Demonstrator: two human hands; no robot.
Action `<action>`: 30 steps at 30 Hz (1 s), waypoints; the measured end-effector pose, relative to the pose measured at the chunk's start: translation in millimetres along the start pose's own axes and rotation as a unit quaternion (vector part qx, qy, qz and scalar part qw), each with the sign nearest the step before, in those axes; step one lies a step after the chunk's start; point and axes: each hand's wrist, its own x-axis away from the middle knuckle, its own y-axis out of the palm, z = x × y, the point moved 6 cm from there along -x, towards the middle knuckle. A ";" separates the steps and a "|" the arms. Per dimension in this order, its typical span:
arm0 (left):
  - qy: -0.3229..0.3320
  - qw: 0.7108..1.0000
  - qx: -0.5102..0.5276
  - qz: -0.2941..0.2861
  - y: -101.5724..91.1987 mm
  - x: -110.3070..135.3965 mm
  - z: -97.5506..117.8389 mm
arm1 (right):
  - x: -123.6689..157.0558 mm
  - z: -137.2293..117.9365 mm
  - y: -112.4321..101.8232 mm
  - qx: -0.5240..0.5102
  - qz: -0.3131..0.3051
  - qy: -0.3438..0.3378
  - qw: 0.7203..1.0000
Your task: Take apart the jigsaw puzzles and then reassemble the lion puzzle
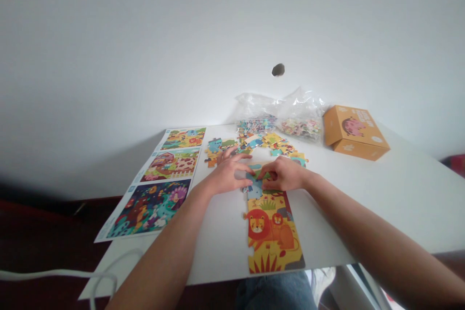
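Note:
A joined strip of jigsaw puzzle [273, 232] with two lions on yellow lies at the table's front edge. At its far end, my right hand [285, 173] is closed, thumb and fingers pressed down on a puzzle piece of the green and blue part. My left hand [228, 174] rests at the strip's left side, its fingers spread and the tips touching the blue part's edge. Loose puzzle pieces [275, 140] lie beyond both hands, and a few more [214, 144] sit behind my left hand. My fingers partly hide the strip's far end.
A printed sheet with three pictures [170, 164] lies on the left of the white table [363, 198]. At the back are clear plastic bags [301, 128] of pieces and an orange box [356, 131]. A white cable [54, 273] crosses the front left corner.

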 end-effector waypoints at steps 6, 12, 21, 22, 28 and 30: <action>0.003 1.000 0.004 -0.005 -0.3 0.9 3.3 | 0.3 -1.4 -0.3 0.000 0.000 -0.002 1.000; 0.011 1.000 0.011 -0.016 1.0 0.9 5.9 | 3.8 -3.6 -8.6 -0.010 0.008 -0.014 1.000; 0.008 1.000 0.012 -0.013 1.6 0.7 7.2 | 5.8 -8.0 -7.8 -0.032 0.001 -0.040 0.999; 0.006 1.000 0.011 -0.010 1.8 0.5 7.2 | 5.6 -7.8 -6.6 -0.031 -0.005 -0.041 0.999; -0.002 1.000 0.006 0.002 3.2 -0.9 6.8 | 6.3 -9.4 -9.7 -0.023 0.011 -0.034 0.999; -0.003 1.000 0.004 0.005 3.3 -0.8 6.7 | 6.9 -14.5 -8.1 -0.020 -0.006 -0.041 0.999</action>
